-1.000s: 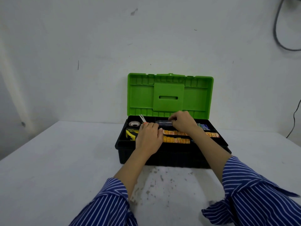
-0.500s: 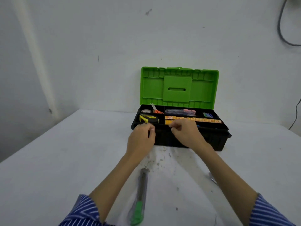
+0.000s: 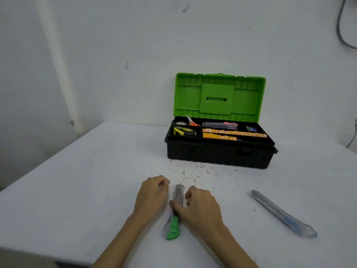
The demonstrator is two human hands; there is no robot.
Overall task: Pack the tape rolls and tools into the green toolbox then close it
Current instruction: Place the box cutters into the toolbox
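I see the green toolbox (image 3: pixel 220 132) sitting open at about 1 o'clock on the white surface (image 3: pixel 77 180), with its green lid (image 3: pixel 219 95) standing up. Inside its top tray I can see a yellow tape measure (image 3: pixel 184 131), a small tape roll (image 3: pixel 181 123), orange scissors (image 3: pixel 193 122) and long orange strips (image 3: pixel 234 132).

Close to me, a green utility knife (image 3: pixel 174 217) lies flat on the surface, pointing toward 12 o'clock. My right hand (image 3: pixel 199 206) is on it, thumb and fingers curled around its clear middle part. My left hand (image 3: pixel 153 195) is just beside the knife at its 9 o'clock side, fingers curled in and holding nothing.

At 3 o'clock from the knife, well apart, a blue utility knife (image 3: pixel 283 213) lies slanted on the surface.
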